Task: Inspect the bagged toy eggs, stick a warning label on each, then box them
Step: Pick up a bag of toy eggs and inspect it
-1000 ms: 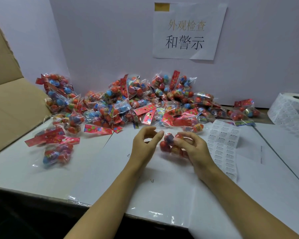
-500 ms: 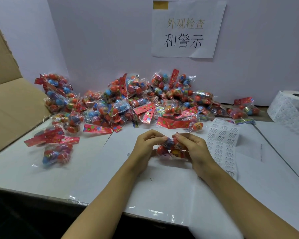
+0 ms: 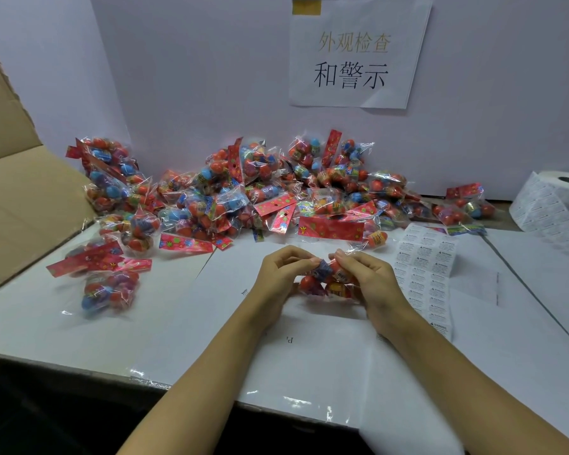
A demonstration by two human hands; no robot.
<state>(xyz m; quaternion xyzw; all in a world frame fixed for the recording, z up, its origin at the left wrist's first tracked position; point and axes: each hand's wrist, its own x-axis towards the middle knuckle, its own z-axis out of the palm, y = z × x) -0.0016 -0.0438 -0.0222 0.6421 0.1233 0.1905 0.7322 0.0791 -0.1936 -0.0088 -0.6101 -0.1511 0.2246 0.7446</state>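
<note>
The bag (image 3: 326, 284) between my fingers (image 3: 304, 262) is thin clear plastic, crinkled and glossy, and the eggs inside look like smooth, shiny plastic. The pile of bags (image 3: 260, 195) behind has the same glinting film, with bright red card headers that look glossy. The tabletop (image 3: 184, 323) is matt white, partly under a clear shiny sheet (image 3: 296, 399). The label sheet (image 3: 424, 274) and label roll (image 3: 552, 198) are matt white paper. The box (image 3: 23, 192) is dull brown cardboard.

Toy eggs (image 3: 329, 280): red, orange, blue. Header cards (image 3: 330, 228): red with flower print. Counter (image 3: 309, 349): white. Carton (image 3: 23, 192): brown. Label sheet (image 3: 424, 274): white, black text.
</note>
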